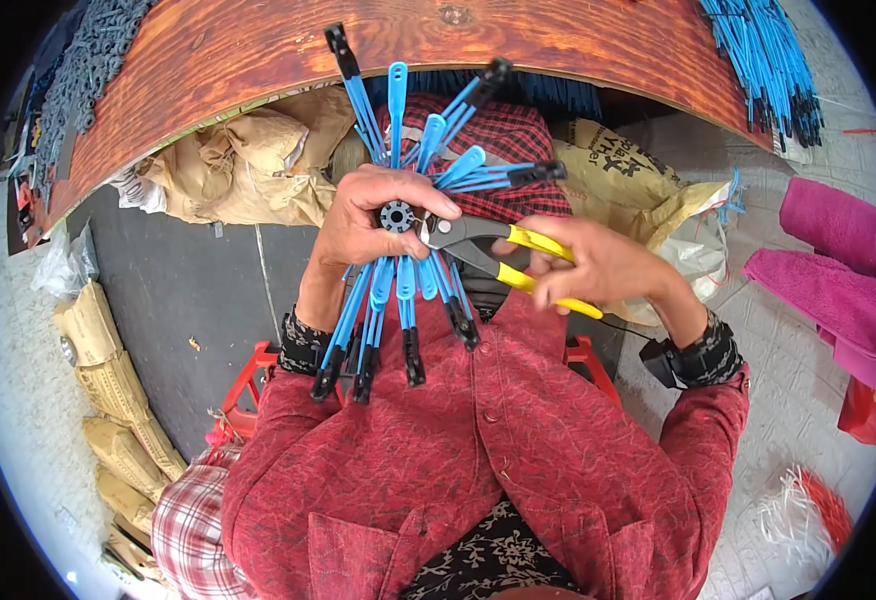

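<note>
My left hand [373, 212] is closed round a round black hub [396, 216], which has a ring of slots and a hole in its middle. Blue plastic arms [381, 283] with dark ends fan out from it, some away from me and some down toward my lap. In my right hand [598, 262] are pliers [538, 243] with yellow handles, the handles spread apart. Their grey jaws reach the hub's right side, beside my left fingers. A small pale bit shows at the jaw tips; whether the jaws grip it is hidden.
A wooden table [258, 40] curves across the far side, bearing grey chain-like pieces [93, 75] at left and bundled blue rods [763, 65] at right. Paper sacks [248, 165] are beneath it. Magenta towels [828, 265] lie to the right; folded brown sacks [108, 365] line the left.
</note>
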`<control>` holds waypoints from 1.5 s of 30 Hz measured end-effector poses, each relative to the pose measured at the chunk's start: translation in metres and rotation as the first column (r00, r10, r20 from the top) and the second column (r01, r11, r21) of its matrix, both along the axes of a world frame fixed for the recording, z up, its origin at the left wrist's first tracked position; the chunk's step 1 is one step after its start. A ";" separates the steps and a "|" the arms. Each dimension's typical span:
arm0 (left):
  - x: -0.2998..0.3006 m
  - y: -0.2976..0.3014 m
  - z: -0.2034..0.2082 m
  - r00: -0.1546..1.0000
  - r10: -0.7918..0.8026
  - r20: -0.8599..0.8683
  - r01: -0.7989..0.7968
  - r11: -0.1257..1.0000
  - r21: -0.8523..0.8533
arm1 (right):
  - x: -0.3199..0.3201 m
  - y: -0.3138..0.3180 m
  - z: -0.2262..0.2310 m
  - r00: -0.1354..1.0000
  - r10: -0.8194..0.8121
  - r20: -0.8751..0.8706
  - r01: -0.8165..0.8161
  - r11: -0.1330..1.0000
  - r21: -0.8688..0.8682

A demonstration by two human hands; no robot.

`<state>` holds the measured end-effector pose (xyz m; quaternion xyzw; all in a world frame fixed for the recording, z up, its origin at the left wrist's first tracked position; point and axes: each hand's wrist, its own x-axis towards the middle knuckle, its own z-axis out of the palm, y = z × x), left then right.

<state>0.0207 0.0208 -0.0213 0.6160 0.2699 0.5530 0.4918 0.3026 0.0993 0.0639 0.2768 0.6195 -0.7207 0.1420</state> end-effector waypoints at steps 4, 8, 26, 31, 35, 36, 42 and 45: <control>-0.004 -0.004 -0.003 0.999 0.030 0.014 -0.029 0.998 -0.056 | -0.006 -0.016 0.038 0.996 -0.088 0.005 0.071 0.838 0.541; -0.002 -0.005 0.006 0.996 0.088 -0.023 -0.090 0.988 -0.124 | 0.001 -0.019 0.027 0.975 0.041 -0.220 0.193 0.343 0.919; -0.001 0.000 0.006 0.995 -0.006 -0.098 0.007 1.000 0.009 | 0.008 0.021 0.006 1.000 -0.002 0.026 0.011 0.934 -0.356; -0.002 -0.006 0.009 0.990 0.008 -0.143 -0.011 1.000 -0.021 | 0.011 0.022 -0.005 0.999 -0.023 0.035 0.029 0.982 -0.185; -0.005 -0.007 0.004 0.992 0.083 -0.091 -0.089 0.994 -0.063 | 0.002 0.009 0.025 0.999 0.053 0.008 -0.048 0.824 0.565; -0.007 -0.008 0.004 0.993 0.099 -0.068 -0.105 0.990 -0.095 | -0.002 0.002 0.037 0.993 -0.011 0.116 -0.057 0.824 0.563; -0.009 -0.014 0.007 0.985 0.164 -0.050 -0.171 0.966 -0.192 | -0.001 -0.006 0.031 0.964 0.145 -0.224 0.210 0.102 0.972; -0.009 -0.015 0.008 0.982 0.180 -0.062 -0.190 0.958 -0.214 | -0.002 0.002 0.027 0.954 0.194 -0.230 0.192 0.198 0.961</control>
